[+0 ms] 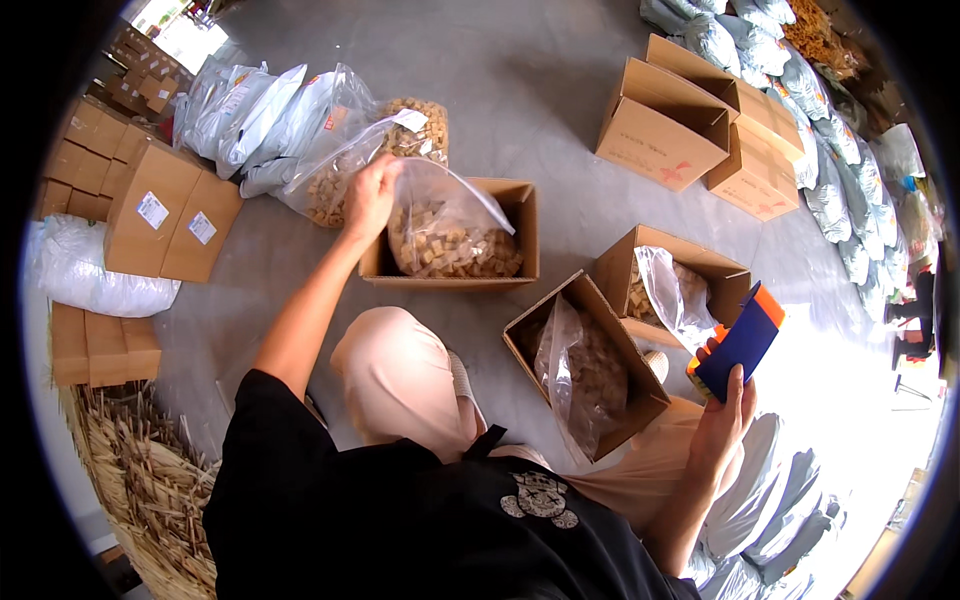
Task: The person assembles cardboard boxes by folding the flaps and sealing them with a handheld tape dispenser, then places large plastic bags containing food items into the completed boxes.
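Note:
My left hand (372, 192) is closed on the upper edge of a clear plastic bag (452, 235) filled with small tan cube-like pieces. That bag sits inside an open cardboard box (448, 283) in front of me. In my right hand (722, 425), raised at the right, is a flat-sided blue and orange object (742, 345), its exact kind not clear. Beside that hand, two more open boxes hold similar bags: a tilted box (640, 405) by my leg and a box (722, 268) just beyond it.
More filled clear bags (425, 125) stand past my left hand, beside a row of grey-white packages (255, 120). Closed cartons (165, 215) are stacked at left above woven straw (140, 465). Open boxes (665, 125) and piled pale sacks (825, 150) line the far right.

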Available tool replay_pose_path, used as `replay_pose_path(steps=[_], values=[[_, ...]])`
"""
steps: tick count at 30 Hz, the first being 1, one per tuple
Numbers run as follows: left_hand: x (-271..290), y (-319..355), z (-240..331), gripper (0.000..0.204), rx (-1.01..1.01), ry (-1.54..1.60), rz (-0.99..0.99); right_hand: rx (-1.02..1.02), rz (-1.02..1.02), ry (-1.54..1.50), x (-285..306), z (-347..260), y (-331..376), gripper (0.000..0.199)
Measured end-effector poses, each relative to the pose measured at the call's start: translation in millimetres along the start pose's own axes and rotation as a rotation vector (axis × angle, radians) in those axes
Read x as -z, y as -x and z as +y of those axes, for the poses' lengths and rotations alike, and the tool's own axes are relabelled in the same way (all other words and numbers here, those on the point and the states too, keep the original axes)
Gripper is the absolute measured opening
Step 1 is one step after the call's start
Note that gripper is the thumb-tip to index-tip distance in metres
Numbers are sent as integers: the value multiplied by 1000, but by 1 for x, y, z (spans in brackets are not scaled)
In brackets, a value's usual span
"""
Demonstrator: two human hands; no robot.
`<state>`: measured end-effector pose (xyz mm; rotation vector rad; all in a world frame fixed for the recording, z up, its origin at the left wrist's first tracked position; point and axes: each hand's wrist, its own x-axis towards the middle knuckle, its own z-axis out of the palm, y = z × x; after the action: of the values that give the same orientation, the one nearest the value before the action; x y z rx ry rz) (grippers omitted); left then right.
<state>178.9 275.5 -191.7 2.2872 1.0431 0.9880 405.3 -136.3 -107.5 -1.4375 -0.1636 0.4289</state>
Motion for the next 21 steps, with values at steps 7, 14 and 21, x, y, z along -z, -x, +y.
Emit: replay_pose_path(steps=[7,14,21], values=[[-1,1,-33,17,390,474,156,0,-11,6,-2,2,1,34],[11,8,-11,22,193,527,535,13,-29,26,1,5,-3,35],[47,-20,-39,15,562,684,331,-7,-64,35,-4,5,0,35]])
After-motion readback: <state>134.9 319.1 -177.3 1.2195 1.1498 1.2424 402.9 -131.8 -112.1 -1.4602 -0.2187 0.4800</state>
